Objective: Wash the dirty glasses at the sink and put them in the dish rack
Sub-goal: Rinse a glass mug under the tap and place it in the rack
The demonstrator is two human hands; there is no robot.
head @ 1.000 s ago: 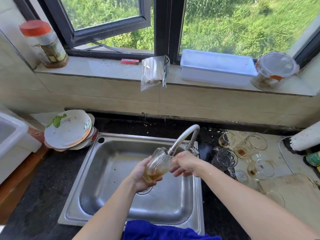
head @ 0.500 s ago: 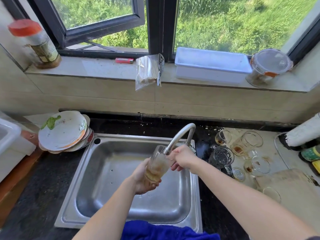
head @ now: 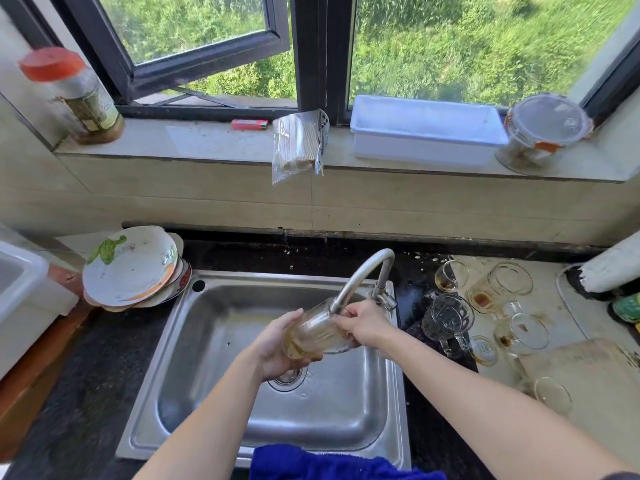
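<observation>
Bare forearms (head: 221, 393) (dark sleeve (head: 624, 475), right)

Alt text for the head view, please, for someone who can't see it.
A tilted glass with brownish liquid is held by the left hand and right hand over the sink, at the faucet spout. More dirty glasses sit on the counter to the right, stacked plates to the left.

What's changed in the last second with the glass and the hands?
The glass has tipped from near upright to almost on its side, mouth toward the right hand, whose fingers now curl at its rim. The left hand still grips its base at the faucet. The other glasses and the plates have not moved.
</observation>
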